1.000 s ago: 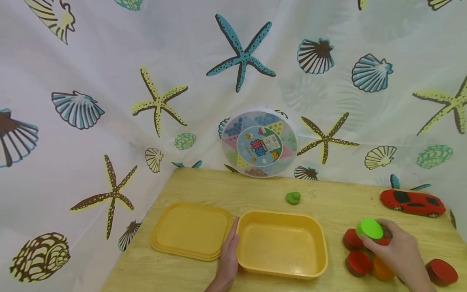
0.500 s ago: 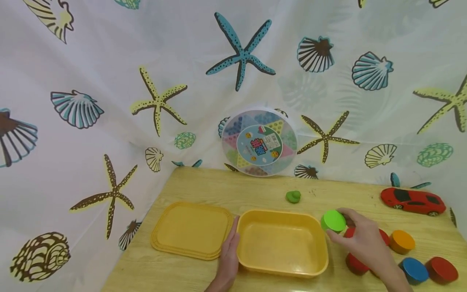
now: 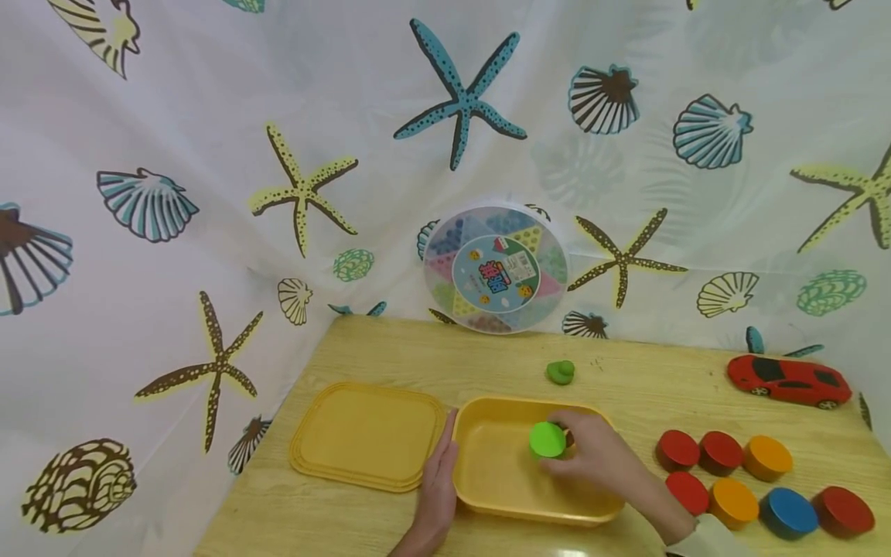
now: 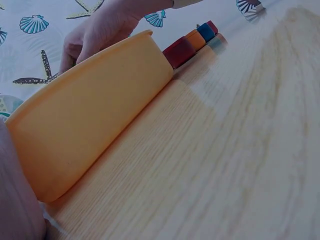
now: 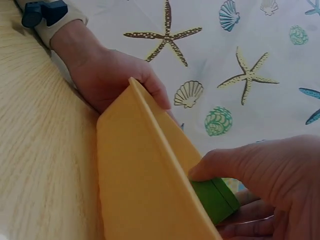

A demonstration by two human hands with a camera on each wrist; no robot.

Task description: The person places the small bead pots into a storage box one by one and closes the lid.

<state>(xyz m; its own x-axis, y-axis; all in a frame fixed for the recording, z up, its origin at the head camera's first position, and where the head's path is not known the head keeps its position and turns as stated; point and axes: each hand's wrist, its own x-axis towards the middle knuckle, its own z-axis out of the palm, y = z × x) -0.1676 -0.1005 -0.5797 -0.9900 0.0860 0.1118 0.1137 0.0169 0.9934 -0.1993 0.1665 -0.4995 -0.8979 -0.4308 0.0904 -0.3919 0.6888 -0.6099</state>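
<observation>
A round green block (image 3: 547, 440) is pinched between thumb and fingers of my right hand (image 3: 592, 456), over the inside of a yellow plastic bin (image 3: 487, 507). In the right wrist view, the green block (image 5: 214, 199) shows partly behind the bin's rim, thumb on one side and fingers on the other. My left hand (image 3: 437, 491) rests with straight fingers along the bin's left wall. The left wrist view shows the bin's long outer side (image 4: 95, 115) standing on the table, with the right hand (image 4: 102, 32) reaching over its rim.
Several round blocks stand right of the bin: red (image 3: 720, 453), orange (image 3: 768, 458) and blue (image 3: 789, 512). A red toy car (image 3: 789, 381) sits behind them. A small green toy (image 3: 560, 372) is behind the bin. Yellow lids (image 3: 369, 437) lie left; a round game box (image 3: 497, 270) leans on the curtain.
My right hand has carried the green block leftward from the group of blocks to over the bin, uncovering the orange and blue blocks. My left hand has stayed at the bin's side.
</observation>
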